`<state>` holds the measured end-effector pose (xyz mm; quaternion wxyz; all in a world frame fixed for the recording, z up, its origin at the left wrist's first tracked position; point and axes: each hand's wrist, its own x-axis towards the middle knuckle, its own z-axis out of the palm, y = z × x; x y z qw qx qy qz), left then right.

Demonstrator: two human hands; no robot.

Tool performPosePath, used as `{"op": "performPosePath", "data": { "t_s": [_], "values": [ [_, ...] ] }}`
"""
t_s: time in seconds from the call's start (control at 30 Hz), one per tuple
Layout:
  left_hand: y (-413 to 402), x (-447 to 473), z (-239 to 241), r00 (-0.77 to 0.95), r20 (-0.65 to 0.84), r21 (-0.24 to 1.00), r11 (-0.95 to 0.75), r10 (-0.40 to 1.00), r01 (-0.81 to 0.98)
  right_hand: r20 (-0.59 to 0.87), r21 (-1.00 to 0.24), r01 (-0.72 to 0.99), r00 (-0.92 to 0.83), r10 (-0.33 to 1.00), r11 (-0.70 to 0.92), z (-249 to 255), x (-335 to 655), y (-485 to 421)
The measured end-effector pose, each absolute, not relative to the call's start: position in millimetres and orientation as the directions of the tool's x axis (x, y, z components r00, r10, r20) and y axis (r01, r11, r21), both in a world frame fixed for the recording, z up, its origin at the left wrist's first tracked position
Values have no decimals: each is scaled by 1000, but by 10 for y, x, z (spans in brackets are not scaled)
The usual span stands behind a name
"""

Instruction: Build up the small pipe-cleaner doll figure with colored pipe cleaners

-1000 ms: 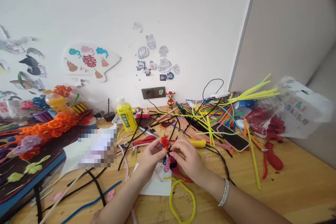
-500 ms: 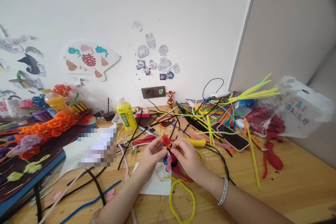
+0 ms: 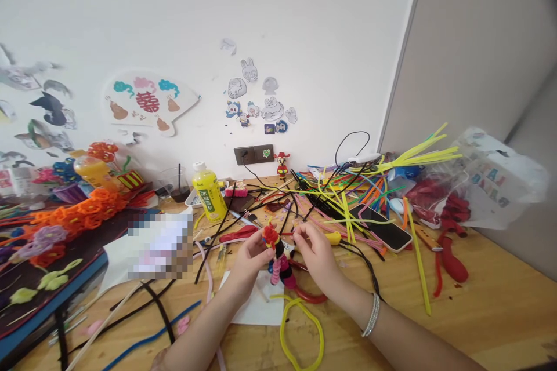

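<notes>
Wooden table (image 3: 500,313): spread across the lower view, strewn with fuzzy craft stems.
Plastic bag (image 3: 517,185): slumped at the far right; its contents could not be made out. Dark red balloons (image 3: 456,214) lay against its left side.
Right hand (image 3: 319,255): had just drawn off the figure to the right; thumb and fingertips were curled near each other, but whether they pinched anything could not be told.
Left hand (image 3: 250,258): pinched the figure near its red top, so it alone seemed to steady the piece after that release.
Yellow bottle (image 3: 210,194): upright, capped, showing yellow drink.
Orange bottle (image 3: 92,169): stood at left among fuzzy flowers, with orange drink inside.
Clear cup (image 3: 177,181): held dark liquid and a black straw.
Fuzzy figure (image 3: 285,268): red, pink and black, raised between the hands above white paper (image 3: 261,310), now tilted slightly left.
</notes>
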<state>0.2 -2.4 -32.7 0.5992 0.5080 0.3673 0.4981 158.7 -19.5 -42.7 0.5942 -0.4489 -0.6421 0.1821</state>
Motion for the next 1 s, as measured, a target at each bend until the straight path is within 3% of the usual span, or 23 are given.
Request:
{"op": "performPosePath", "data": {
  "t_s": [0.13,0.23,0.47,0.6,0.7,0.9,1.0],
  "values": [
    [-10,-9,-329,257,64,970,1,964,-243,589,-758,443,148,794,479,-402,1632,-194],
    [-10,-13,-317,285,77,970,-5,955,-245,588,-722,492,66,807,486,-346,1634,-235],
    [-68,15,-282,343,119,967,-31,932,-251,664,-361,708,-262,701,607,-265,1545,-331],
    [-63,7,-292,365,138,963,-39,921,-267,690,-274,703,-332,644,656,-308,1524,-332],
    [-44,-11,-300,384,128,965,-26,914,-260,715,-315,712,-257,650,628,-355,1553,-280],
    [-26,-32,-313,385,78,975,11,920,-223,684,-592,698,171,709,403,-402,1751,-101],
    [-16,-34,-351,389,94,975,-7,917,-220,706,-576,685,141,694,447,-345,1765,-157]
  ]
}}
